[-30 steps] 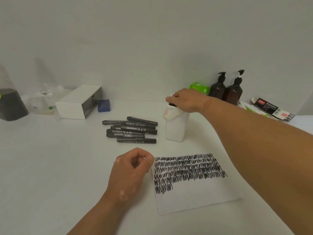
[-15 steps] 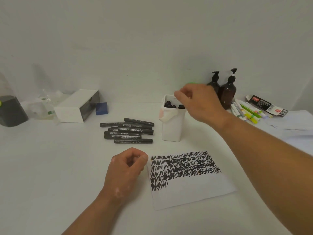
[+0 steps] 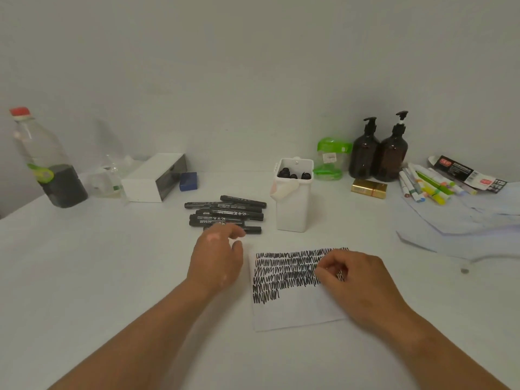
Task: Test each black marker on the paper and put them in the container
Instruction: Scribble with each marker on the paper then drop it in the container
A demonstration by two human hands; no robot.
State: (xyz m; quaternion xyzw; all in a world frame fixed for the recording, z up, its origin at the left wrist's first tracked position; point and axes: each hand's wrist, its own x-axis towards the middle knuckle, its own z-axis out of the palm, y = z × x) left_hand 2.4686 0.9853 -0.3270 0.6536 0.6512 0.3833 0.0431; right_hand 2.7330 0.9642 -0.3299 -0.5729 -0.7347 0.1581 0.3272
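Several black markers [image 3: 225, 211] lie in a loose pile on the white table. To their right stands a white container [image 3: 292, 209] with the black caps of several markers showing at its top. A sheet of paper [image 3: 292, 308] covered in black scribble lies in front of it. My left hand [image 3: 216, 260] hovers at the near edge of the pile, fingers spread, holding nothing; its fingertips overlap the closest marker. My right hand [image 3: 357, 280] rests on the paper's right part, fingers curled with nothing seen in them.
A plastic bottle with dark liquid [image 3: 45, 161] stands far left, a white box [image 3: 154, 177] and a blue block [image 3: 188, 181] behind the pile. Two brown pump bottles [image 3: 377, 153], a green-lidded jar [image 3: 330, 159], a gold box [image 3: 368, 188] and coloured pens [image 3: 427, 187] sit at the right.
My right hand left the container's top and came down onto the paper. My left hand opened and moved forward from beside the paper to the marker pile.
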